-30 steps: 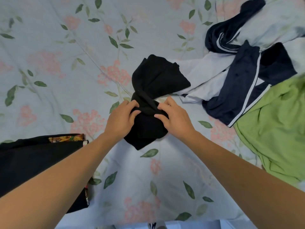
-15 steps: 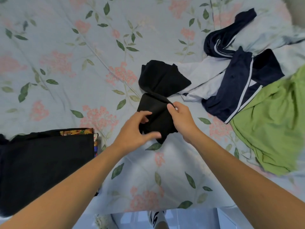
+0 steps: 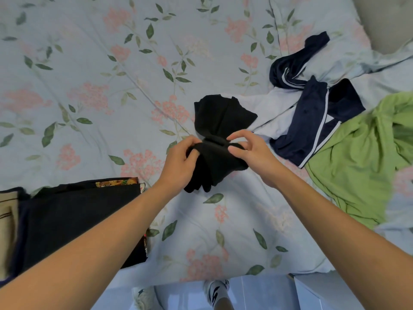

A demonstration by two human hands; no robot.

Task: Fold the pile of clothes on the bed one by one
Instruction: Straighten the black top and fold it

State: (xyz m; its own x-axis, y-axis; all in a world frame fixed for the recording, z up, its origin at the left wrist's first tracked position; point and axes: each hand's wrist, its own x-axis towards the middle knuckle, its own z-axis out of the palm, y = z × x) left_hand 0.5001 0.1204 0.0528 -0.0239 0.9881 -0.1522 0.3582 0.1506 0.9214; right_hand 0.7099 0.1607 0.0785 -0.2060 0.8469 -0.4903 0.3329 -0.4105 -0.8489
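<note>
Far left, bottom corner: beige folded cloth with dark stripes (image 3: 6, 222), mostly cut off by the frame edge. Just beside it, a folded black fabric stack (image 3: 76, 220) with an orange-yellow printed cloth edge (image 3: 116, 182) peeking out along its top. All of it sits on the pale blue floral bedsheet (image 3: 89, 86).

Centre: small black knit garment (image 3: 220, 139), bunched at the middle, upper half fanned out flat on the sheet, lower half hanging in loose folds. Left hand (image 3: 178, 166) grips the left end of the bunched band, fingers curled into the cloth. Right hand (image 3: 250, 151) pinches the right end between thumb and forefinger; other fingers lifted and spread.

Right of that: the unfolded pile. White shirt with navy collar and white trim stripe (image 3: 310, 117) lies crumpled, its white edge touching the black garment's upper right corner. Further right, a rumpled lime green cotton shirt (image 3: 362, 157) overlaps the navy part and runs off the frame.

Bottom centre, past the bed edge: a foot in a white sock with black pattern (image 3: 215, 291) on a pale floor.
</note>
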